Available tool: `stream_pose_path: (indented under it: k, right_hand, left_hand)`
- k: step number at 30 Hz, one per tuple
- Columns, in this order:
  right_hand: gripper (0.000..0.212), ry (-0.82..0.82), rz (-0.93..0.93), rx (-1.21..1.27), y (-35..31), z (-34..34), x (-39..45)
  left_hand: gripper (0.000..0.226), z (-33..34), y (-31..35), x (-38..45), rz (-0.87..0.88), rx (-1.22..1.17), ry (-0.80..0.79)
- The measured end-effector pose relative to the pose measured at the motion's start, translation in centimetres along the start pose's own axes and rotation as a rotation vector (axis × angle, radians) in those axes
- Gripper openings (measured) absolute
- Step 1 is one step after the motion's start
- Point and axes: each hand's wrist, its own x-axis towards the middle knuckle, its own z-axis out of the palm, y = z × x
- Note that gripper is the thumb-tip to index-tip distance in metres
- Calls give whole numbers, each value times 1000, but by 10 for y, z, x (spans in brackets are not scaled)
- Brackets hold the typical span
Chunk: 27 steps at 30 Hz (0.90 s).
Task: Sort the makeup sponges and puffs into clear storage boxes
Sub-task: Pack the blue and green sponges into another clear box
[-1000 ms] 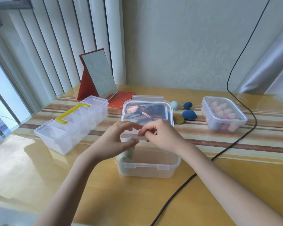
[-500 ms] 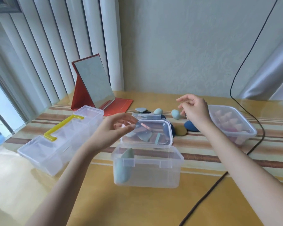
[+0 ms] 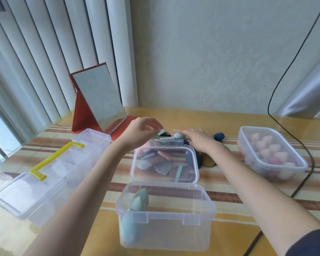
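Note:
A clear storage box point(image 3: 198, 204) stands open in front of me with pale green sponges point(image 3: 137, 204) in its left end. Its raised lid point(image 3: 196, 154) shows several flat puffs point(image 3: 163, 168) lying behind it. My left hand point(image 3: 140, 132) hovers beyond the lid, and its fingertips pinch a small pale puff point(image 3: 161, 131). My right hand point(image 3: 198, 139) lies flat, fingers straight and pointing left, over loose sponges: a pale teal one point(image 3: 178, 135), a dark blue one point(image 3: 219, 136) and an olive one point(image 3: 208, 160).
A lidless clear box point(image 3: 301, 163) of pink sponges stands at the right. A long compartment box point(image 3: 17, 200) with a yellow handle point(image 3: 44, 163) lies at the left. A red folding mirror point(image 3: 98, 100) stands behind. A black cable point(image 3: 307, 163) runs down the right side.
The box lid has been swung up and let go. Both hands have moved away from me, past the lid, to the loose sponges; the right hand dropped and flattened, the left reached forward.

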Motion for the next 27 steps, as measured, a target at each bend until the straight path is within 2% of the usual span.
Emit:
stream_pose_path:
  k: [3,8,10,12,15,17,21,24,26,27]
  right_hand:
    - [54,73,-6,69,2,9,2]
    - [29,242,-40,423,16,9,3]
    - [26,404,-57,573,6,-2,-3]
    - [26,513,-155,656,-16,-17,-12]
    - [27,455,-404,683,-58,-35,-26]
    - [28,369,-519,688,-79,-40,-34]
    - [40,240,-565,731,-88,-40,-41]
    - [46,64,-537,744,-89,-35,-46]
    - [40,95,-477,811,-86,-37,-49]
    - [36,192,-425,843,-80,-41,-49]
  left_hand:
    - [14,0,-7,4,-41,7,8]
    - [14,2,-5,4,-84,-65,-8]
    - [13,0,-3,4,-125,-193,-12]
    - [22,-3,-2,4,-198,-399,-29]
    - [51,-6,5,7,-292,-719,-156]
    - [51,-4,10,5,-273,-871,-260]
    - [47,-5,9,2,-269,-1055,-236]
    - [33,0,11,-1,-380,-975,-214]
    - [18,5,13,-1,-455,-877,-104]
    - [16,6,12,-2,-471,-839,-42]
